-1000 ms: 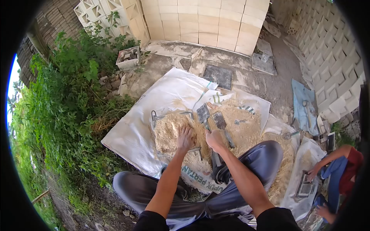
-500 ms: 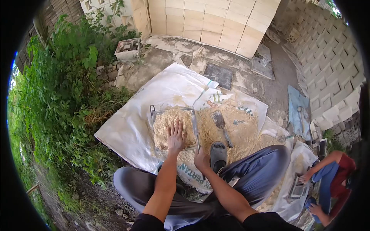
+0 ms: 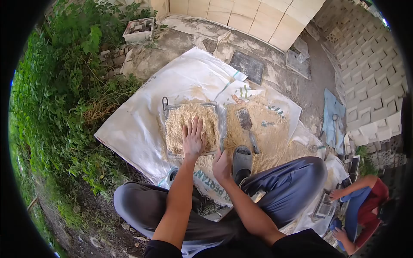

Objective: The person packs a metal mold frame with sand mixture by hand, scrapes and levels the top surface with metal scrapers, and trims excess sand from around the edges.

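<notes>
My left hand [image 3: 193,139] lies palm down with fingers stretched on the pale, crumbly sand-like material [image 3: 176,122]. This fills a square metal mold [image 3: 189,104] with a wire loop at its far left corner. At the near right corner, my right hand [image 3: 222,165] is closed around the lower end of a long, thin strip-like tool [image 3: 222,144], which runs along the mold's right side. I cannot tell whether the strip is joined to the mold. A trowel [image 3: 244,120] rests to the right on more loose material.
White sacking [image 3: 129,116] lies under everything. My sandal [image 3: 242,161] is close beside the trowel. Green plants [image 3: 64,99] crowd the left. A dark square slab [image 3: 247,66] lies beyond the sacking. At lower right, another person's hand [image 3: 334,195] touches a small frame [image 3: 323,208].
The view has shifted, so the mold and sacking appear higher and slightly left. My left hand stays on the material, and my right hand keeps its grip by the near right corner.
</notes>
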Demonstrator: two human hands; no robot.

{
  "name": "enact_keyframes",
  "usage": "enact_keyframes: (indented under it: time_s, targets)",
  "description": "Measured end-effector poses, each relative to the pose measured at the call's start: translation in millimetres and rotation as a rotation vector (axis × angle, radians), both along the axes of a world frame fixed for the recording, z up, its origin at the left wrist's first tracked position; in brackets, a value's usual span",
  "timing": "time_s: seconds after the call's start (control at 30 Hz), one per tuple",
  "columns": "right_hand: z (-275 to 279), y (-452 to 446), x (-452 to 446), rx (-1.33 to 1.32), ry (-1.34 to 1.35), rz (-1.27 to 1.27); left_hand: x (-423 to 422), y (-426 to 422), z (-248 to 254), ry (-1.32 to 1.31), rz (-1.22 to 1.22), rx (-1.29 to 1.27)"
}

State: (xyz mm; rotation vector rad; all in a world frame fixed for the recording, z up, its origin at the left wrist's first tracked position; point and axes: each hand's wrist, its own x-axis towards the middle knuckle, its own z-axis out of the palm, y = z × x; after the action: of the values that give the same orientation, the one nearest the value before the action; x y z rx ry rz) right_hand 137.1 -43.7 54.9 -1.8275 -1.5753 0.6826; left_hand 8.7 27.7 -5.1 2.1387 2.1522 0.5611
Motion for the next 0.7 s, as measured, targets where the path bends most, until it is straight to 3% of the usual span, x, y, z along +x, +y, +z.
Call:
enact_keyframes:
  time_s: [0.03,0.07,0.17,0.2,0.4,0.5,0.6,0.7]
  targets:
    - [-24.4,-10.7,0.9,0.013,0.025,0.009,1.3,0.5,0.4,0.004,0.002,-0.006]
    - [-54.1,-20.1,4.6,-0.190,-0.111,-0.004,4.2,0.5,1.6,0.004,0.003,0.000]
    - [-61.7,-18.5,21.0,-0.215,-0.075,0.053,-2.7,4.2,8.8,0.013,-0.001,-0.034]
    - [-64.6,-11.8,25.1,-0.076,-0.078,0.086,-2.3,4.6,9.8,0.027,-0.005,-0.039]
    - [40.2,19.6,2.5,0.055,0.098,-0.023,-0.1,0.1,7.5,0.011,-0.011,-0.062]
    - [7.0,4.6,-4.1,0.105,0.037,-0.090,0.6,0.9,7.5,0.036,-0.011,-0.065]
    - [-74.0,-26.0,15.0,-0.075,-0.007,0.005,2.9,1.1,6.1,0.011,-0.009,-0.068]
    - [-64.5,-8.4,19.3,-0.082,0.001,0.040,0.1,4.6,9.2,0.029,-0.017,-0.096]
